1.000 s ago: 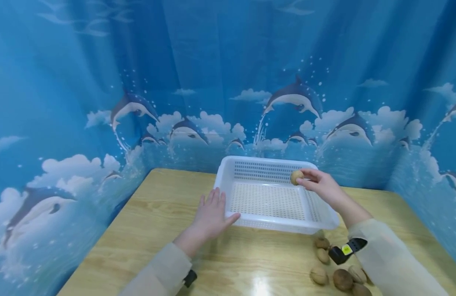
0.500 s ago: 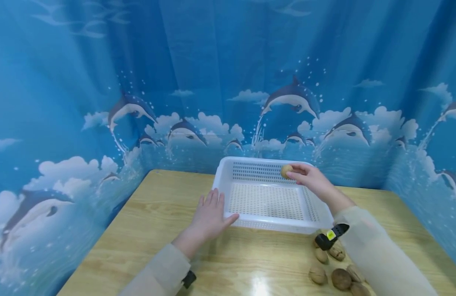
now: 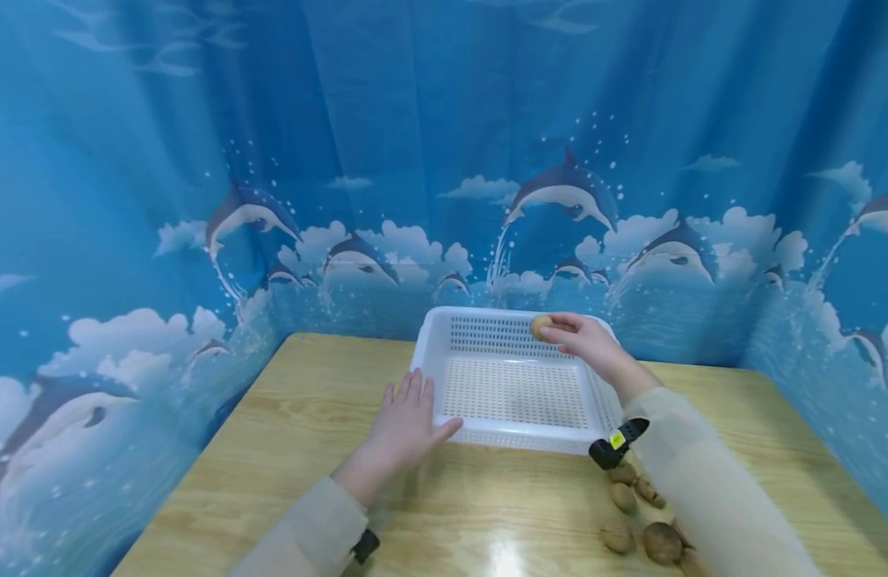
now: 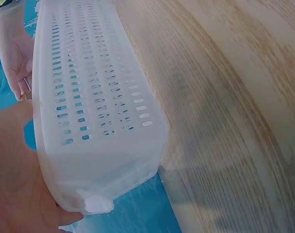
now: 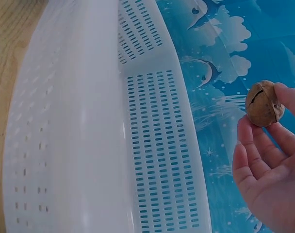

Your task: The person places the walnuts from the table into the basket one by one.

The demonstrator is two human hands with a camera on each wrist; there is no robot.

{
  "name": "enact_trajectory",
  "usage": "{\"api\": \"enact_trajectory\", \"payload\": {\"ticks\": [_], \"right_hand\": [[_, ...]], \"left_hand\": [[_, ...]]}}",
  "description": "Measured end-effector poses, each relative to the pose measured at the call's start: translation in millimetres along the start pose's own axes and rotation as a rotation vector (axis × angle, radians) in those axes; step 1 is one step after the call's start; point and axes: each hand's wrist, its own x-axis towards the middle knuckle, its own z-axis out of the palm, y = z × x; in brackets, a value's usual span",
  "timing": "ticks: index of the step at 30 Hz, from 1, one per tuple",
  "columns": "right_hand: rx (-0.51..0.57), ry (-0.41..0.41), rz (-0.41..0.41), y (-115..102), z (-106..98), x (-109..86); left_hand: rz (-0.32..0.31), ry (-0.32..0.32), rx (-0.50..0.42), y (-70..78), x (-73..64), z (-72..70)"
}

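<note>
Brown walnut (image 5: 265, 103): by the far rim of the white plastic basket (image 3: 516, 435).
Right hand (image 5: 276, 177): your thumb and fingertips pinch it; lower before release.
Left hand (image 3: 408, 418): straight fingers touch left rim; steady it.

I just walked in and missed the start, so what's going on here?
A person's right hand pinches a walnut near the far rim of a white basket, not yet let go. The left hand rests against the basket's left side. Other walnuts lie on the table, some partly hidden by the right sleeve.
</note>
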Motion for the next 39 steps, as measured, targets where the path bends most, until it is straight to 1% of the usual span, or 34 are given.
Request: {"api": "enact_trajectory", "payload": {"ticks": [4,16,24,33,36,39], "right_hand": [[-0.015,-0.008,0.007,-3,2,10.3],[0.041,-0.003,0.018,-5,14,35.1],[0.057,0.01,0.028,-5,18,49.7],[0.05,-0.016,0.042,-2,26,63.0],[0.048,-0.007,0.05,-2,30,66.4],[0.04,-0.002,0.065,-1,36,69.1]], "left_hand": [[-0.002,-0.001,0.002,-0.4,0.5,0.7],[0.004,0.003,0.017,0.3,0.5,0.9],[0.002,0.013,0.012,0.0,0.7,1.6],[-0.002,0.019,-0.01,0.5,-0.6,1.6],[-0.001,0.022,-0.024,0.5,-0.1,1.6],[-0.007,0.009,-0.027,0.8,-0.6,2.4]]}}
